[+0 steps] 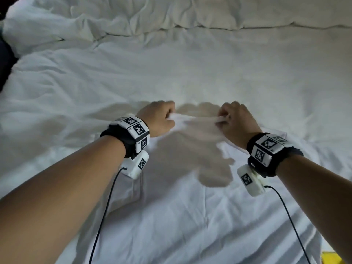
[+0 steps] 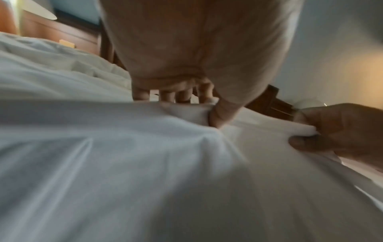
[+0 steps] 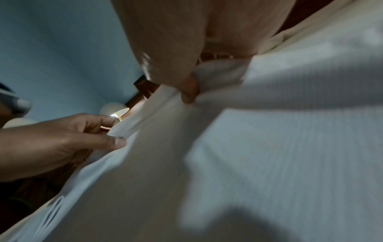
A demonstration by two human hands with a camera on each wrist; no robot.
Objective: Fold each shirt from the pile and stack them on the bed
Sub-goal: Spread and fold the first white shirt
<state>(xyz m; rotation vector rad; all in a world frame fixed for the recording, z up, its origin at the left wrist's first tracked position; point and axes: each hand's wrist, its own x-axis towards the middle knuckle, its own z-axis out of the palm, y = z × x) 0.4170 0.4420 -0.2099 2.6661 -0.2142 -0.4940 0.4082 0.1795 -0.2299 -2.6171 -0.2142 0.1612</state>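
A white shirt (image 1: 190,187) lies spread over the white bed (image 1: 209,73), its near part running down toward me. My left hand (image 1: 162,119) pinches the shirt's far edge between thumb and curled fingers, and my right hand (image 1: 228,119) pinches the same edge a hand's width to the right. The edge is lifted and stretched taut between them. The left wrist view shows the white shirt (image 2: 145,163) bunched under my left hand (image 2: 207,108), with the right hand (image 2: 323,134) gripping further along. From the right wrist, my right hand (image 3: 190,91) and left hand (image 3: 111,131) both pinch the shirt (image 3: 248,147).
Rumpled white bedding and pillows (image 1: 133,18) lie across the far side of the bed. A dark object (image 1: 5,60) sits at the left edge. Something yellow (image 1: 331,258) shows at the bottom right corner. A wooden headboard (image 2: 62,32) and lamp stand beyond the bed.
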